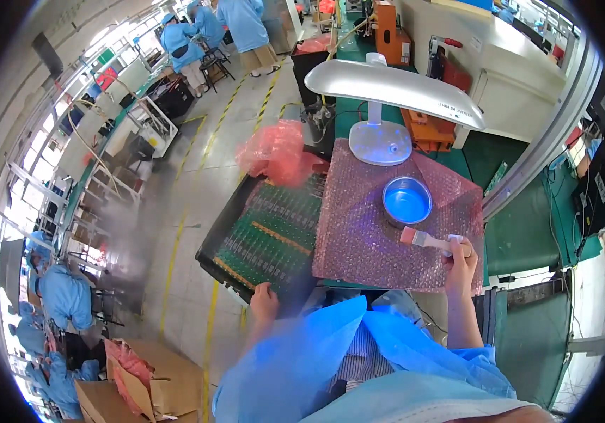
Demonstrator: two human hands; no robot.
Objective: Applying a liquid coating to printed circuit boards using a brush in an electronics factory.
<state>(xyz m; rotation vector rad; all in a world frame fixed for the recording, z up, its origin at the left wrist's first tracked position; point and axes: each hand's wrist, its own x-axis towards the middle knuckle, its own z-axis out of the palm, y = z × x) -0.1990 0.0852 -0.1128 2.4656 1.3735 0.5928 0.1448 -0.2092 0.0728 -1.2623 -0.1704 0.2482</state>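
A flat paintbrush [426, 240] with reddish bristles and a pale handle is gripped in my right hand [460, 262], level above the pink bubble wrap [359, 233]. Just beyond the bristles stands a round metal bowl [407, 201] that glows blue inside. To the left, a black bin [207, 259] holds green circuit boards [267, 229] with rows of components. My left hand [264, 303] is closed at the near edge of the boards; whether it pinches a board or the bin's rim is hidden.
A silver desk lamp [394, 88] arches over the far side of the bubble wrap. Crumpled pink plastic [278, 151] lies on the bin's far end. A metal post [546, 158] rises at the right. An open cardboard box [172, 384] sits lower left. People in blue [179, 46] work farther off.
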